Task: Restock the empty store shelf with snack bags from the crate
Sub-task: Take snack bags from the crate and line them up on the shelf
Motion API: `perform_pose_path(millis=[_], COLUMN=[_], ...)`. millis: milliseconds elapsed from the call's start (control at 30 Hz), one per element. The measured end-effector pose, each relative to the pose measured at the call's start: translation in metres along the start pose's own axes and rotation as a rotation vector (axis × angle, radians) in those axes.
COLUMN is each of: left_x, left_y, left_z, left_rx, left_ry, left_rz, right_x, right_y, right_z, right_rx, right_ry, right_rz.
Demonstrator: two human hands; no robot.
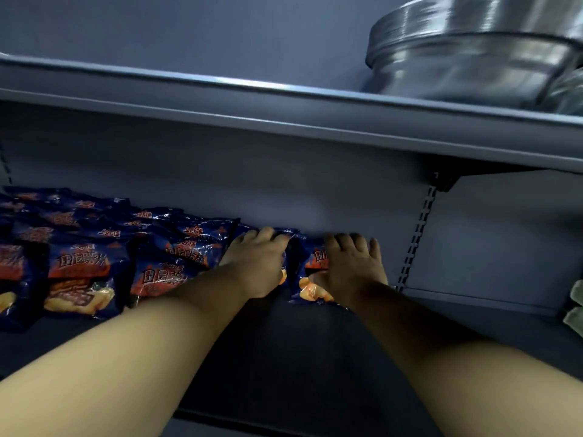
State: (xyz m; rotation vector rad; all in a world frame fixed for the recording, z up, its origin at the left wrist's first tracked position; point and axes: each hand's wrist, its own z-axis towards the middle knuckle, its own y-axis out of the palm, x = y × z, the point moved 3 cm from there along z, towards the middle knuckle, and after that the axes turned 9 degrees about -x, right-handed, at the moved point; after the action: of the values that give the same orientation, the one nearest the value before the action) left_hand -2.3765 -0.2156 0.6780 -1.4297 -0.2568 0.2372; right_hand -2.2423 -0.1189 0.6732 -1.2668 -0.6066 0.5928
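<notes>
Both hands are laid on snack bags at shelf (315, 357) rear: left hand (258, 263) w/ fingers curled over one bag (280, 231), right hand (350, 266) gripping adjacent bag (312, 279). More bags (82, 266) are stacked to left.

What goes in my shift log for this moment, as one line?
left hand: on snack bag | right hand: on rightmost bag | shelf: partly stocked

Grey metal shelving unit (315, 190) seen close, lit dimly with a blue cast. Upper shelf board (284, 115) runs from 9 to 3 o'clock. Stacked steel basins (467, 58) are set on it at 1 o'clock. Slotted upright (416, 238) is fixed at 3 o'clock. Pale packets (575, 307) are glimpsed at 4 o'clock, cut by the frame.
</notes>
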Motion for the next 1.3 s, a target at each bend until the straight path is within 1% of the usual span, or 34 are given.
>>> perform_pose_path(millis=[167,333,400,500,600,700,900,1033,1133,1300], left_x=[-0.006,-0.022,-0.027,-0.033,-0.034,-0.028,-0.021,-0.019,-0.020,-0.018], left_y=[-0.014,-0.027,-0.034,-0.042,-0.042,-0.028,0.014,0.040,0.068,0.126], left_z=[-0.047,-0.106,-0.128,-0.157,-0.183,-0.202,-0.224,-0.236,-0.248,-0.263], left_rx=[0.022,-0.072,-0.082,-0.069,-0.050,-0.080,-0.147,-0.177,-0.207,-0.300], left_ry=[0.038,0.046,0.049,0.077,0.110,0.140,0.162,0.167,0.144,0.116], left_rz=[-0.055,-0.067,-0.072,-0.103,-0.122,-0.119,-0.142,-0.192,-0.228,-0.191], right_x=[-0.028,-0.070,-0.088,-0.110,-0.128,-0.140,-0.148,-0.148,-0.151,-0.151], right_y=[-0.022,-0.040,-0.046,-0.055,-0.061,-0.062,-0.032,-0.006,0.023,0.081], right_z=[-0.044,-0.093,-0.111,-0.138,-0.165,-0.188,-0.216,-0.232,-0.245,-0.261], right_rx=[0.005,-0.065,-0.073,-0.062,-0.007,0.019,-0.045,-0.099,-0.155,-0.278], right_ry=[0.067,0.173,0.194,0.216,0.215,0.194,0.169,0.167,0.160,0.159], right_rz=[0.003,0.030,0.043,0.067,0.046,0.034,0.050,0.153,0.212,0.251])
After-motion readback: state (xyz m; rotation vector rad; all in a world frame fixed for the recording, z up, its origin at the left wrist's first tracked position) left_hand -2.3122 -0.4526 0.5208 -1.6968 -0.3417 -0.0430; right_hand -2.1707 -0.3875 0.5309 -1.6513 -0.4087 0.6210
